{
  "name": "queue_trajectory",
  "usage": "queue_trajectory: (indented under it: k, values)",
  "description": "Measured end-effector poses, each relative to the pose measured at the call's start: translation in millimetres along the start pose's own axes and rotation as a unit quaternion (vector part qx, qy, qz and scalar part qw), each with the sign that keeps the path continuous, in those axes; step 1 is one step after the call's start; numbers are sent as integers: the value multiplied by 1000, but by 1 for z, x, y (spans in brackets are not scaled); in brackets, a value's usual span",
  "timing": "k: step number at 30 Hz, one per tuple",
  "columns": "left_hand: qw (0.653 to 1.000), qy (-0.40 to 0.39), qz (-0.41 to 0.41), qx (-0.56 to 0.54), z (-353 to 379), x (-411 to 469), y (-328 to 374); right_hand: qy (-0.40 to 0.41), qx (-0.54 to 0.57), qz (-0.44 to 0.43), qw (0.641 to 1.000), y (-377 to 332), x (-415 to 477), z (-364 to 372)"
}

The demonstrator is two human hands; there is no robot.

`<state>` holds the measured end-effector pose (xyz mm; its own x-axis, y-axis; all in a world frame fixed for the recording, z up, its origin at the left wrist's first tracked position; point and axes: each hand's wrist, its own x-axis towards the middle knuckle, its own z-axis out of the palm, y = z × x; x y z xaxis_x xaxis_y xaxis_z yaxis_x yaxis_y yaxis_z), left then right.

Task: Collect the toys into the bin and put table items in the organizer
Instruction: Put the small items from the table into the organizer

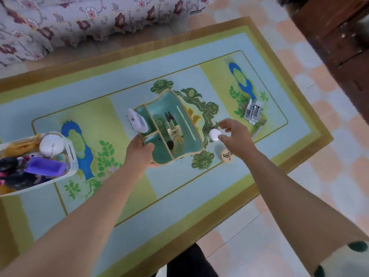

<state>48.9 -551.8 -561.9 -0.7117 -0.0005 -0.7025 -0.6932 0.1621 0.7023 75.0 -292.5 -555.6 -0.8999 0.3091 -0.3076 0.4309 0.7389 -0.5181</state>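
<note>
A clear organizer point(194, 136) with wooden dividers stands mid-table, holding a comb, small clippers and a thin stick. A white device point(137, 120) leans on its far left corner. My left hand point(140, 151) grips the organizer's near left corner. My right hand point(232, 131) pinches a small white round object point(214, 134) just right of the organizer. A wooden disc with a black character point(228, 155) lies below that hand. The white toy bin point(72, 154) at the left edge holds a white ball, a purple block and dark toys.
A silver stapler point(253, 111) and a thin metal item point(259, 127) lie at the table's right end. The table point(179, 196) has a patterned green and blue cover. A floral-covered sofa point(60, 23) stands beyond it, dark wooden furniture point(339, 47) at the upper right.
</note>
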Motion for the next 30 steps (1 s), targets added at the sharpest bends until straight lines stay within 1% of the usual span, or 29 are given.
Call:
queue_trajectory:
  k: [4, 7, 9, 12, 16, 17, 19, 21, 23, 25, 27, 28, 30]
  values:
    - [1000, 0, 4, -14, 23, 12, 0, -56, -57, 90, 993, 62, -4, 15]
    - [1000, 11, 0, -19, 43, 26, -6, -92, -108, 121, 982, 94, 4, 31]
    - [1000, 22, -5, -9, 60, 33, -9, -108, -140, 123, 977, 111, 10, 42]
    - [999, 46, -22, 16, 85, 41, -12, -127, -154, 112, 973, 129, 17, 57]
    - [996, 75, -44, 16, 115, 48, -12, -124, -197, 29, 972, 143, 21, 67]
    - [996, 79, -47, 17, 120, 49, -12, -126, -190, 12, 974, 146, 24, 66]
    - [995, 85, -49, 18, 128, 52, -10, -120, -138, 11, 983, 151, 35, 58]
    - [995, 87, -46, 27, 131, 54, -8, -81, -61, 21, 995, 150, 46, 44]
    - [994, 93, -48, 29, 132, 54, -6, -33, 17, 9, 999, 142, 57, 27]
    - [994, 96, -48, 17, 131, 53, -6, 10, 96, -32, 995, 125, 65, 7]
    - [994, 98, -47, 7, 128, 52, -5, 42, 155, -98, 982, 99, 72, -11]
    - [994, 98, -46, 4, 126, 52, -6, 49, 173, -136, 974, 85, 74, -18]
    - [994, 96, -44, -1, 122, 51, -6, 37, 188, -210, 959, 55, 78, -26]
